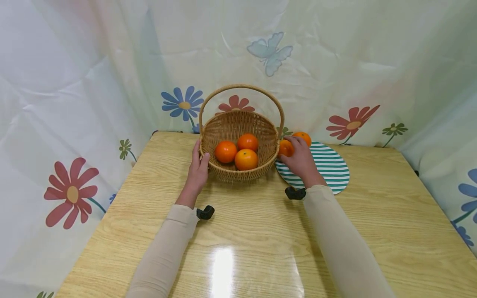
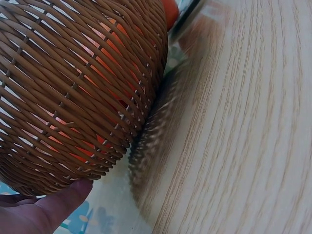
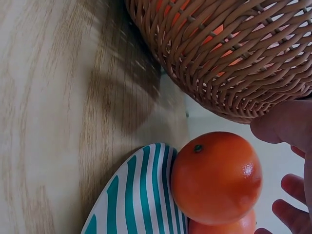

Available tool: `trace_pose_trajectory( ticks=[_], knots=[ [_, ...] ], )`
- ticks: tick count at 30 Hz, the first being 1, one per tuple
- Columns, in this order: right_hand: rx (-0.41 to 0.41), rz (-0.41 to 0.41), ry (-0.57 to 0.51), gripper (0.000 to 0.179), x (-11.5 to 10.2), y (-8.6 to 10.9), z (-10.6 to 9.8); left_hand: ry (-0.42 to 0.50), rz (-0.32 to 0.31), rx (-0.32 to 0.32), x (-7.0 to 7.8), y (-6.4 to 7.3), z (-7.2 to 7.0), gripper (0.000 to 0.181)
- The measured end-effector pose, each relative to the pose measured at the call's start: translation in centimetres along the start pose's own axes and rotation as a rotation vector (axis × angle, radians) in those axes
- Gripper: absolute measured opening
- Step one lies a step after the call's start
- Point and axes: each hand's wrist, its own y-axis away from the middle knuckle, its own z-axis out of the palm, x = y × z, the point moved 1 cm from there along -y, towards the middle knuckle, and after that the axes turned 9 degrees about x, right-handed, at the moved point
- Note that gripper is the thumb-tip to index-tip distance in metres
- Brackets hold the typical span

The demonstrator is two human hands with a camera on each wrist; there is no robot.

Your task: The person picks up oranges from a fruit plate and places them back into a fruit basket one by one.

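A brown wicker basket (image 1: pixel 240 176) with a tall arched handle stands at the back of the table, its mouth facing me. Several oranges (image 1: pixel 246 159) lie inside it. My left hand (image 1: pixel 197 174) holds the basket's left side, thumb toward the front and fingers along the outside. At the basket's right side is my right hand (image 1: pixel 301 162); in the right wrist view its thumb (image 3: pixel 280 122) touches the wicker, while other fingers are spread apart. Just beyond those fingers, two oranges (image 3: pixel 217 178) sit on a round green-and-white striped mat (image 1: pixel 331 165).
The light wooden table (image 1: pixel 253 231) reaches back to a white curtain (image 1: pixel 316 62) printed with flowers and a butterfly. Black wrist-worn devices (image 1: pixel 205 212) sit at both cuffs. The basket stands close to the curtain and the mat's left edge.
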Motion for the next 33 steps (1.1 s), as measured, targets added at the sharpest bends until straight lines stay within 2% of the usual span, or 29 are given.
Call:
trace_pose_trajectory(
  ticks=[10,19,26,33],
  knots=[
    [-0.027,0.028,0.036,0.067,0.1,-0.5,0.2,-0.001,0.039,0.022,0.1,0.1,0.2,0.06],
    [-0.053,0.009,0.066,0.066,0.2,-0.8,0.6,-0.006,0.03,0.023,0.0,0.1,0.2,0.061],
    [-0.081,0.024,0.076,0.07,0.1,-0.9,0.7,-0.011,0.036,0.028,0.0,0.1,0.2,0.06],
    [-0.111,0.034,0.102,0.074,0.6,-0.8,1.2,-0.015,-0.002,-0.001,0.1,0.2,-0.1,0.062]
  ],
)
